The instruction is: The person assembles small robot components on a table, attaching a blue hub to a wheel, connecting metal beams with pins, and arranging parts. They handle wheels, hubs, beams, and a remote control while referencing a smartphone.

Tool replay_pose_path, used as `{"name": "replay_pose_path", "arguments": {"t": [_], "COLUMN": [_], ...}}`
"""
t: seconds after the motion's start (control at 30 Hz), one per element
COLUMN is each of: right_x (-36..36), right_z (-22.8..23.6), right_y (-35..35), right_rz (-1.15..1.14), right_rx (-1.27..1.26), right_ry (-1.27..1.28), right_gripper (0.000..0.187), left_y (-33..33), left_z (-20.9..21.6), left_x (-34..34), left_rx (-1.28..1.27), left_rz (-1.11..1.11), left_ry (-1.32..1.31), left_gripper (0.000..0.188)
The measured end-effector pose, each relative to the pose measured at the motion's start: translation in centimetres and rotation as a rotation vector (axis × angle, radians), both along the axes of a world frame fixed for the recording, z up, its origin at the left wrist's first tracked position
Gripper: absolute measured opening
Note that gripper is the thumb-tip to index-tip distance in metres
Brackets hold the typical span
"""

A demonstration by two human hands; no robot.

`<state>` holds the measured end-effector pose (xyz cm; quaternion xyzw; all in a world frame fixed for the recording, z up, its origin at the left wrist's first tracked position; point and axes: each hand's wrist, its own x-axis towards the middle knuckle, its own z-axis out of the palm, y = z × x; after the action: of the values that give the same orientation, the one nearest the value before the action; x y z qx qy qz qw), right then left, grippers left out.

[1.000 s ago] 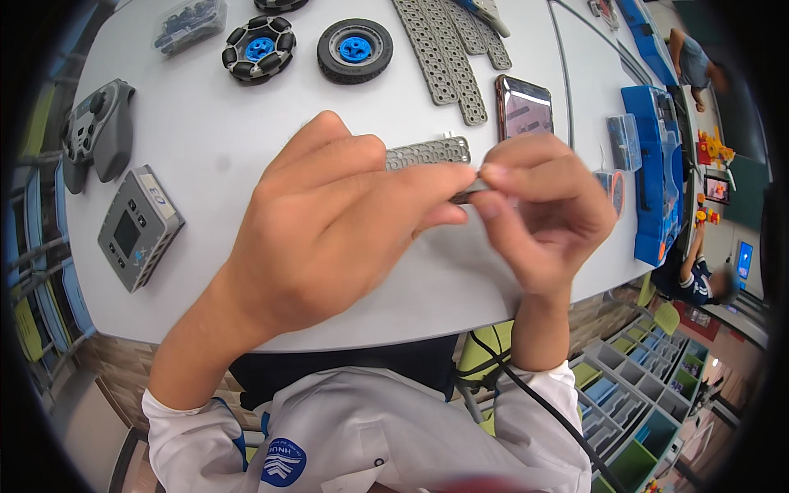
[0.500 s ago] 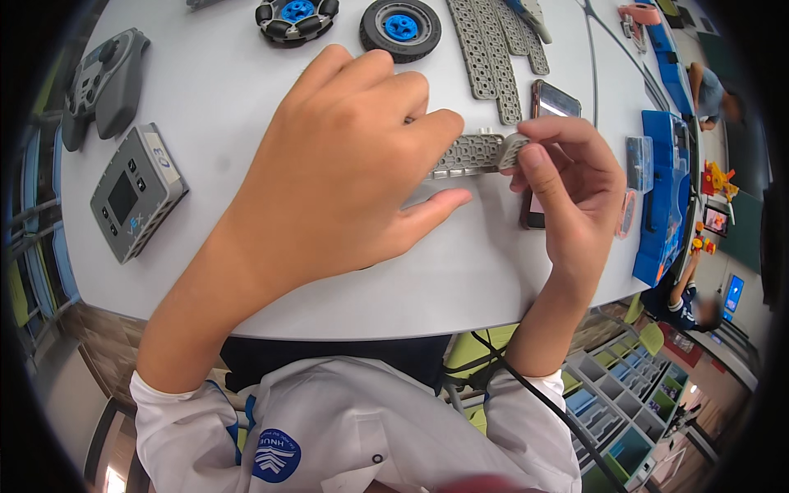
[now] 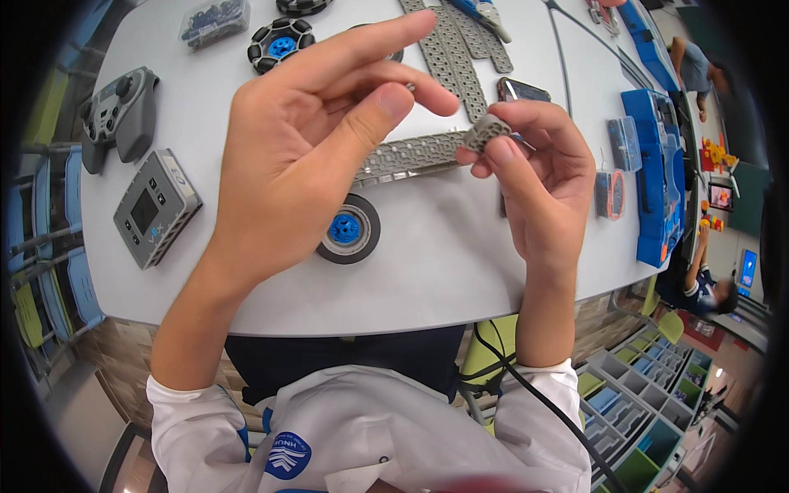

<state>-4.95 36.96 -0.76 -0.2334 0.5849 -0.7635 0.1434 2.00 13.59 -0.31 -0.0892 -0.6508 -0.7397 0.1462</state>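
My right hand (image 3: 538,177) pinches a small grey plastic connector (image 3: 486,131) between thumb and fingers. Just behind that piece ends a long grey perforated beam (image 3: 411,156); whether the right fingers also grip it, I cannot tell. My left hand (image 3: 300,144) is raised over the beam's other end, thumb and index finger closed on a tiny grey piece (image 3: 410,86), mostly hidden, its other fingers stretched out. Below the beam, close to my left wrist, is a black-tyred wheel (image 3: 347,230) with a blue hub, partly covered by that hand.
A grey game controller (image 3: 121,115) and a grey box with a screen (image 3: 156,209) lie at the left. Farther back are a roller wheel (image 3: 281,45), a tub of small parts (image 3: 215,23), grey perforated strips (image 3: 448,62) and a phone (image 3: 523,90). Blue cases (image 3: 657,177) line the right edge.
My left hand has turned and lifted off the beam, its thumb now meeting the index finger. The wheel below has come into sight. The right hand still holds the connector, tilted differently.
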Motion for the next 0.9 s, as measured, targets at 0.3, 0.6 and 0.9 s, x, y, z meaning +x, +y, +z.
{"name": "replay_pose_path", "arguments": {"t": [0.3,0.6,0.9], "right_x": [1.1,2.2,2.2], "right_z": [-0.3,-0.1,-0.5], "right_y": [-1.0,-1.8,-2.1], "right_rz": [-0.15,-0.13,-0.135], "right_rx": [-0.054,-0.008,-0.046], "right_ry": [0.222,0.289,0.326], "right_gripper": [0.033,0.029,0.027], "left_y": [0.7,0.2,0.3], "left_z": [0.0,-0.9,-1.6], "left_x": [1.0,0.7,1.2], "left_rx": [-0.229,-0.646,-0.412], "left_rz": [0.058,0.308,0.163], "left_ry": [0.022,0.548,0.423], "left_gripper": [0.036,0.024,0.026]}}
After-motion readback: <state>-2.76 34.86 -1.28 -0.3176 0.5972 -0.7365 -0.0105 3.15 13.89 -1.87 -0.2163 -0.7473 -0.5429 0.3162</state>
